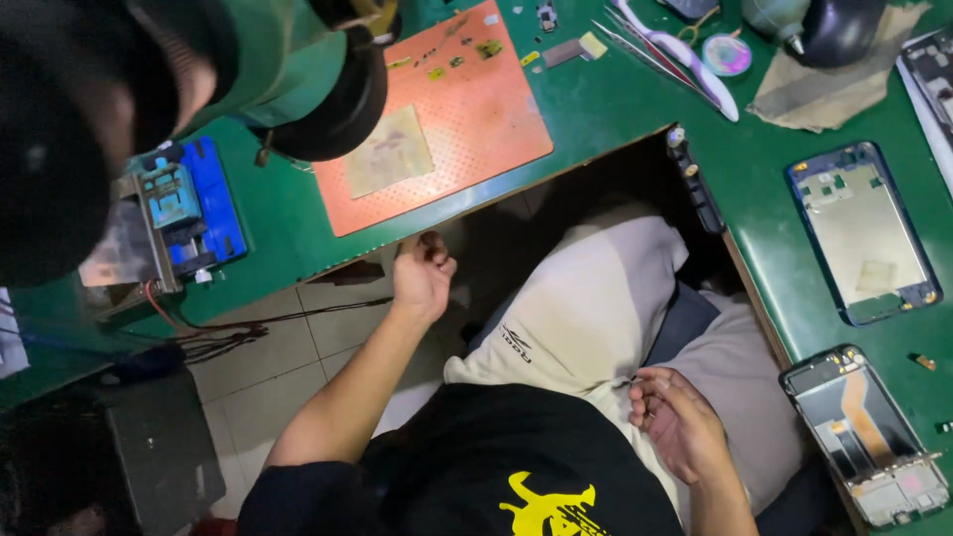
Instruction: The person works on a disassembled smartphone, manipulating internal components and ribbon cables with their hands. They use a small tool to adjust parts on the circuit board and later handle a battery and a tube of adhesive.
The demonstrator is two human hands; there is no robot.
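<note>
Green table (615, 94) wraps round a cut-out where the person sits; tiled floor (288, 367) below, w/ dark cables (223, 337) trailing across it. Top left, a big green microscope (288, 69) hangs over the table. Under it an orange mat (476, 109) w/ small parts at its far end and a pale square patch nearer the front. Left of the mat, a blue holder (213, 203) w/ a clamp. Right side of table: two opened phones, one blue-framed (862, 233), one nearer (869, 437) w/ its insides showing. Top right: black air blower (829, 25) on a tan cloth (844, 84), tweezers (645, 50) beside.

Left hand (424, 273) is curled into a loose fist, fingers together, at the table's front edge below the mat; can't tell if it holds anything. Right hand (675, 417) rests on the lap over pale trousers (586, 308), fingers loosely bent & apart, holding nothing seen.
</note>
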